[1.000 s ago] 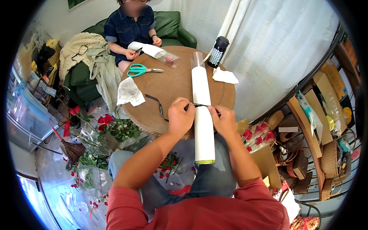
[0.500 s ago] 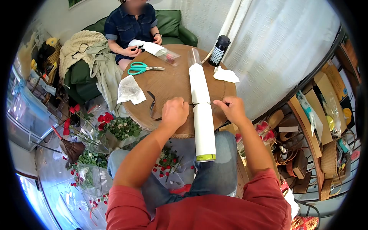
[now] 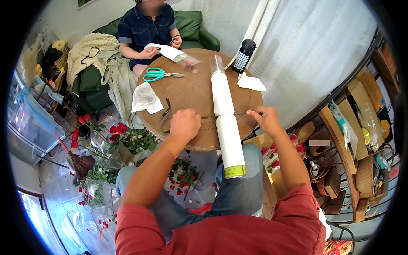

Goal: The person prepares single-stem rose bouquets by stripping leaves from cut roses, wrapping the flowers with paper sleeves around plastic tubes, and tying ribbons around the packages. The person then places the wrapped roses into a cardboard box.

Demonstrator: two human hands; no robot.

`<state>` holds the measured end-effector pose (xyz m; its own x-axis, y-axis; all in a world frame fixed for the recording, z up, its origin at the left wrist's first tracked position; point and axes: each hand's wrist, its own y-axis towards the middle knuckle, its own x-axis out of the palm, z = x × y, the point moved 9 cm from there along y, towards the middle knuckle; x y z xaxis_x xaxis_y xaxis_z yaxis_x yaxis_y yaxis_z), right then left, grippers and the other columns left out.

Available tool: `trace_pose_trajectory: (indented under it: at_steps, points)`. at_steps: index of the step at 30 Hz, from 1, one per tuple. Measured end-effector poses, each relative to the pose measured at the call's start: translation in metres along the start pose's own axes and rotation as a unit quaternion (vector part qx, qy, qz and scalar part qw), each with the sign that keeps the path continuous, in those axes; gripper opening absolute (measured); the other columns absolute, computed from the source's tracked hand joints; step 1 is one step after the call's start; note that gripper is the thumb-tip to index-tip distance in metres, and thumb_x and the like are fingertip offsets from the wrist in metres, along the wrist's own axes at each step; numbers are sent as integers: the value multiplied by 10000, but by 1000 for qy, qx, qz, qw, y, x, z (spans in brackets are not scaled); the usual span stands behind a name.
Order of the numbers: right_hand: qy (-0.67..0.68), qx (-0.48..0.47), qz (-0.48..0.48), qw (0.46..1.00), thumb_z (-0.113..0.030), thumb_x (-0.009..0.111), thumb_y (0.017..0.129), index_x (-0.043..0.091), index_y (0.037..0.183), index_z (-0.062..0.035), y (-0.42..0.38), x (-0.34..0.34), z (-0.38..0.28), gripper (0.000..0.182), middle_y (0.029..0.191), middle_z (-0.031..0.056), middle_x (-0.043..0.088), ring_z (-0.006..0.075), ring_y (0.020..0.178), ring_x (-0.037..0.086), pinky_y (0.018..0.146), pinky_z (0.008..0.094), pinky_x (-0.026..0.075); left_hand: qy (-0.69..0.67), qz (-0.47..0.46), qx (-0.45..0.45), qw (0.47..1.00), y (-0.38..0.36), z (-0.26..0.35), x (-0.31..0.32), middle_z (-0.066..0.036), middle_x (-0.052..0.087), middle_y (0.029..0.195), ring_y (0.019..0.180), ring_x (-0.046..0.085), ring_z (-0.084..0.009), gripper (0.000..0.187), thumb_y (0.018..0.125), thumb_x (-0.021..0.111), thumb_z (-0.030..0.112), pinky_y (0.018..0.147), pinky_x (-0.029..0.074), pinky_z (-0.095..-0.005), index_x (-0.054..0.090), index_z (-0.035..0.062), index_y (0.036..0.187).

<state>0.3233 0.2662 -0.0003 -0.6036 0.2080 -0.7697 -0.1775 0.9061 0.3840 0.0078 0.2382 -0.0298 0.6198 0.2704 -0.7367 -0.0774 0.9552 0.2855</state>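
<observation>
A long white-wrapped cylinder [image 3: 230,140] with a green band at its near end lies across the table's front edge, its clear plastic top pointing away. A thin dark cord [image 3: 208,117] is around its narrowed middle. My left hand [image 3: 185,124] is closed on the cord's left end, left of the cylinder. On the right, my right hand [image 3: 264,118] pinches the other end between thumb and finger. Both stretches of cord look taut. Teal-handled scissors [image 3: 158,75], a crumpled white sheet [image 3: 146,98] and a dark strip [image 3: 166,109] lie on the left of the table.
Across the round table [image 3: 191,93], a seated person [image 3: 146,34] holds another white-wrapped bundle [image 3: 173,54]. A black bottle [image 3: 244,56] and white tissue [image 3: 251,82] are at the back right. Roses [image 3: 120,128] stand at the left; shelves [image 3: 355,161] hold boxes and baskets at the right.
My hands have moved farther apart, the left one leftward, and more cord shows on both sides. The cylinder's near end has shifted slightly right. The other person's hands have moved.
</observation>
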Motion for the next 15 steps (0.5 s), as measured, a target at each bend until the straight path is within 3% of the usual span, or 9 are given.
trace_pose_trajectory:
  at_steps: [10,13,15]
  points:
    - [-41,37,2,998,-399,843,862,625,654,31,-7,-10,16,525,541,169,509,263,476,404,498,406,399,48,-45,-13,998,-4,-2,-3,-280,716,913,881,698,-484,270,907,631,237,815,566,-564,720,-3,820]
    - [-44,33,36,998,-403,838,863,658,665,35,-7,-11,8,514,538,172,538,297,460,487,511,421,436,63,-50,-12,997,-2,0,-2,-277,720,906,872,705,-481,262,901,639,240,809,573,-559,724,4,825]
    - [-72,69,-10,995,-382,816,887,721,805,15,-12,4,14,416,712,199,658,341,616,629,609,444,502,85,-65,-8,994,-5,3,0,-265,725,878,864,711,-476,254,893,651,240,812,576,-558,726,5,835]
